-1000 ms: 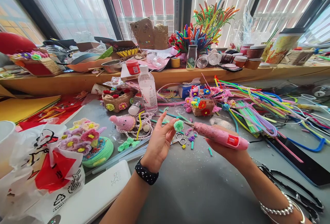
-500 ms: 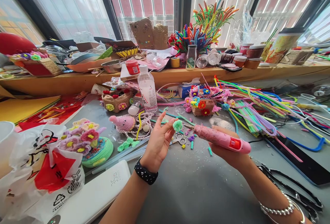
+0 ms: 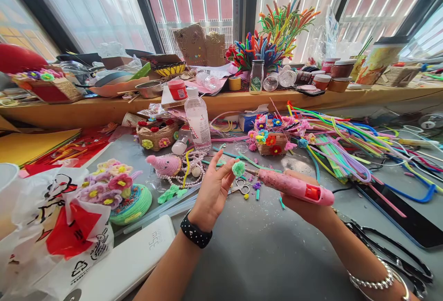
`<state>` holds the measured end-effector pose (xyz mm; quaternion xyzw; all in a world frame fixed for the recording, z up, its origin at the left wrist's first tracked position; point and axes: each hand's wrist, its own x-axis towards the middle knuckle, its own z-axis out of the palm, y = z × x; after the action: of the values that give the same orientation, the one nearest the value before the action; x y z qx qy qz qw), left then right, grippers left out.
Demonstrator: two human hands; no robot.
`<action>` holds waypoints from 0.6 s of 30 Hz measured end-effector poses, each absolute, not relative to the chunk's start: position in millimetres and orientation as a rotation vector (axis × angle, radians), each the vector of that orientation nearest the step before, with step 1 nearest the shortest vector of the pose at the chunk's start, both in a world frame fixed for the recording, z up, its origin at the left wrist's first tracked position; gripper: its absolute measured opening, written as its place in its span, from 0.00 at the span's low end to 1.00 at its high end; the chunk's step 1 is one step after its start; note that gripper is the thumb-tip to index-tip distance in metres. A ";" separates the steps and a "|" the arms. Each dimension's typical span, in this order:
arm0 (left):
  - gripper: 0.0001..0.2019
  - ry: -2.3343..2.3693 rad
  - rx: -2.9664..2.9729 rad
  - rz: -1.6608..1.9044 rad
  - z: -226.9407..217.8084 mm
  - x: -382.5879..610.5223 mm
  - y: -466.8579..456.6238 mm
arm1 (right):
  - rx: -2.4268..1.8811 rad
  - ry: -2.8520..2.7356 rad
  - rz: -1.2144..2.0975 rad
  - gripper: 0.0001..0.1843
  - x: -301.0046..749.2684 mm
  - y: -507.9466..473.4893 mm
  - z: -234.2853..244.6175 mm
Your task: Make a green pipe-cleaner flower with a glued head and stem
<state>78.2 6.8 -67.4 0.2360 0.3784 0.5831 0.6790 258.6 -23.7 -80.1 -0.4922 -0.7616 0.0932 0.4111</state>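
Between thumb and fingertips, my left hand (image 3: 215,191) pinches a small mint-green pipe-cleaner flower (image 3: 238,168). My right hand (image 3: 306,205) is wrapped round a pink hot glue gun (image 3: 294,186), its nozzle pointing left at the flower. The tip is at or very near the flower's right edge; whether they touch I cannot tell. Just beyond and below the flower lie small scissors (image 3: 239,187), partly behind my left hand. Scraps of cut pipe cleaner (image 3: 256,185) are scattered by them. Green fuzzy leaf shapes (image 3: 172,194) lie left of my left hand.
A plastic bottle (image 3: 198,118) stands behind my left hand. Woven baskets with flowers (image 3: 273,144) sit farther back. Bundled pipe cleaners (image 3: 335,153), a phone (image 3: 401,213) and glasses (image 3: 391,255) lie right. A white power bank (image 3: 134,259) and a plastic bag (image 3: 58,227) are left.
My right hand has brought the glue gun slightly left, so its nozzle is closer to the green flower. My left hand has stayed in place.
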 end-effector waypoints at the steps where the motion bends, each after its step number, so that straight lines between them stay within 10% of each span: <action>1: 0.26 0.854 0.531 1.309 -67.2 78.2 6.7 | -1.254 -1.912 0.243 0.07 259.0 -23.4 -81.0; 18: 0.26 0.865 0.553 1.298 -67.4 78.0 5.7 | -1.394 -1.927 0.223 0.09 256.9 -24.6 -81.2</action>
<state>78.0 5.7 -67.4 0.2461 0.3850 0.5774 0.6767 256.9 -24.6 -81.2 -0.5427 -0.7502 0.0869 0.3675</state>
